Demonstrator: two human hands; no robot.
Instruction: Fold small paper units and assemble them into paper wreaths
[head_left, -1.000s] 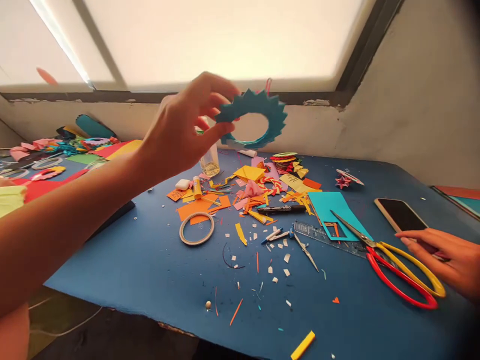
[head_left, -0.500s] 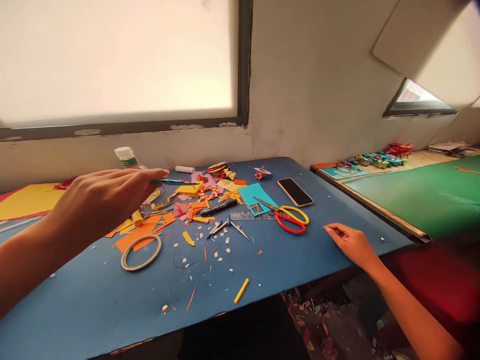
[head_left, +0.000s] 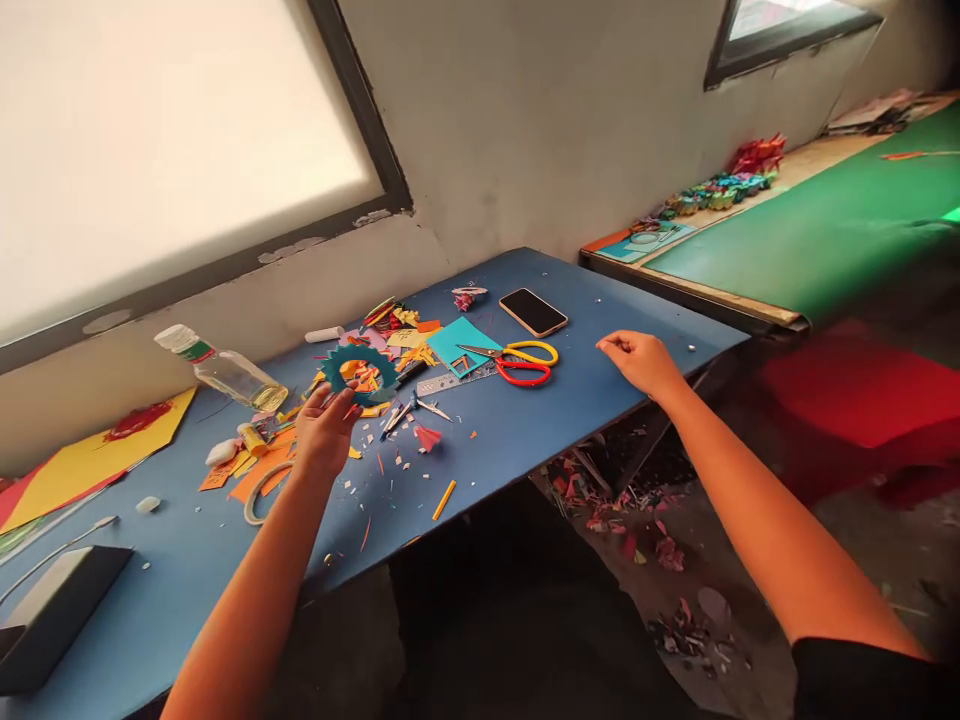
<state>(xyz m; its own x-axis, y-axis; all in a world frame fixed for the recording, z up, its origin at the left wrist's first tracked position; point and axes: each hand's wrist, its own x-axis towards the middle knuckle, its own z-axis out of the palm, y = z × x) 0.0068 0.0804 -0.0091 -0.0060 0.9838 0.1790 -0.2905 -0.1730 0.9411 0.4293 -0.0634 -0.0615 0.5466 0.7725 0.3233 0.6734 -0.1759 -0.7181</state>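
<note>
Swung face-on now: one teal saw-toothed paper ring (head_left: pixel 388 375), pinched thumb-to-finger in the left hand (head_left: pixel 324 430) above one blue tabletop (head_left: pixel 517 430); the right hand (head_left: pixel 641 360) curled closed, nothing visible inside; two dark-framed windows (head_left: pixel 187 110) beyond.

You are working in what appears to be a papercraft workshop. Evidence: the blue worktable (head_left: pixel 517 430) at the dial's centre of your view carries scissors (head_left: pixel 501 354), a ruler (head_left: pixel 442 384), a compass (head_left: pixel 410 408) and coloured paper offcuts (head_left: pixel 277 446). At 2 o'clock you have a green-topped bench (head_left: pixel 810 230) edged with colourful craft pieces (head_left: pixel 720 195). Between 4 and 5 o'clock, paper litter (head_left: pixel 690 635) covers parts of your floor. At 10 o'clock, chipped paint borders the window (head_left: pixel 187 120).
</note>
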